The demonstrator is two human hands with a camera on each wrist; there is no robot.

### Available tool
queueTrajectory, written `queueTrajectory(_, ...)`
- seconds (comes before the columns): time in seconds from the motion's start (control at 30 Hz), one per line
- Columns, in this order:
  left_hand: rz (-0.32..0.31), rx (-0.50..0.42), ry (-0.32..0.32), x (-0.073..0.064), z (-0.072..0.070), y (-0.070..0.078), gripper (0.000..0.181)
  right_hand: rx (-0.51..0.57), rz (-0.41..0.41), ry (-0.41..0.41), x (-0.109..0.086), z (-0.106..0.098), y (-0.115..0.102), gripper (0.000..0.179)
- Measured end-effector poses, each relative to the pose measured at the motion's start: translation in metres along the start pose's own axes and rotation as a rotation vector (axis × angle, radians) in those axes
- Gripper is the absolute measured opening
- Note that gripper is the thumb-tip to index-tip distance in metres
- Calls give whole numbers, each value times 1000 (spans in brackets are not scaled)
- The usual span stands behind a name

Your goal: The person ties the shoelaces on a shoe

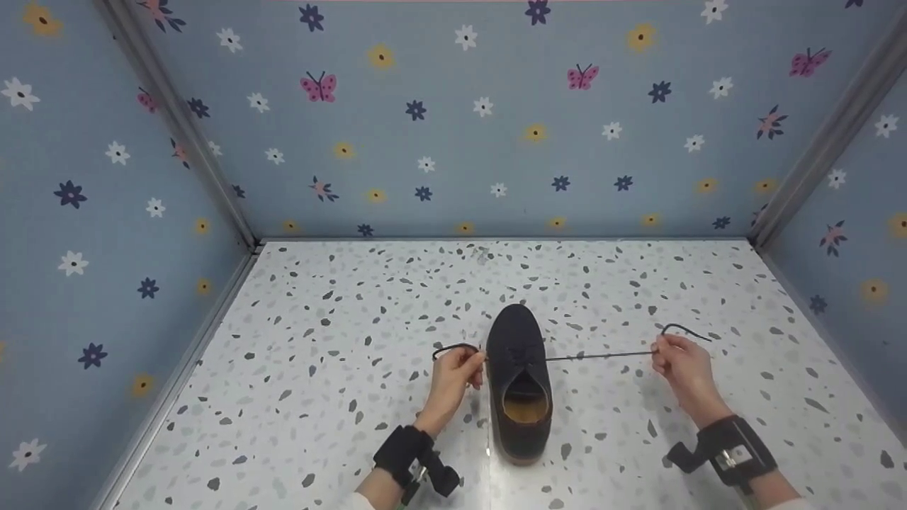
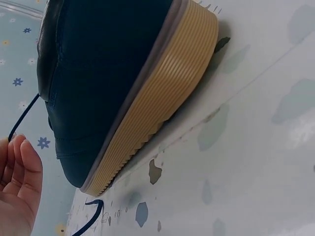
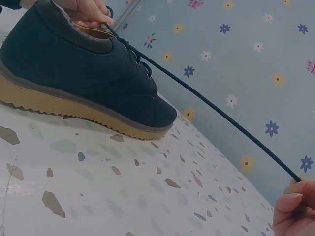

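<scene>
A dark shoe (image 1: 517,347) with a ridged tan sole (image 2: 162,73) stands upright, toe pointing away from me. Close to its left side, my left hand (image 1: 455,372) pinches one end of the dark shoelace, and a loop of lace curls out past the fingers. My right hand (image 1: 684,368) is well off to the right, pinching the other lace (image 3: 211,105), which runs taut from the eyelets. A short free tail sticks out beyond the right fingers. In the right wrist view, the left hand (image 3: 91,11) shows behind the shoe's opening.
The shoe stands on a white speckled tabletop (image 1: 340,304). Blue flowered panels (image 1: 453,127) rise at the back and both sides, joined by grey corner posts (image 1: 191,134). A black camera strap (image 1: 737,453) is on each wrist.
</scene>
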State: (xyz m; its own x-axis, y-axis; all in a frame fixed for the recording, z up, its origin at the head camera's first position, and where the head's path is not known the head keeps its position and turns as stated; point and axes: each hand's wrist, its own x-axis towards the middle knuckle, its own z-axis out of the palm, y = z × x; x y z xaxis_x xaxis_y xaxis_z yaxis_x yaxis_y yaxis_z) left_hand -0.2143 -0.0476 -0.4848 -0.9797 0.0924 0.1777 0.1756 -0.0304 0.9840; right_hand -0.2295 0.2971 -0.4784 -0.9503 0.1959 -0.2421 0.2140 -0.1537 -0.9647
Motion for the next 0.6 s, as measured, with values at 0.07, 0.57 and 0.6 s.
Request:
queueTrajectory(0.07, 5, 11, 5, 0, 1, 1, 18, 5, 1, -4, 0, 0, 0, 36)
queueTrajectory(0.57, -1, 89, 14, 13, 15, 18, 21, 88, -79, -23, -3, 7, -3, 23)
queueTrajectory(0.6, -2, 98, 8, 14, 17, 21, 21, 84, -88, -24, -3, 7, -2, 24)
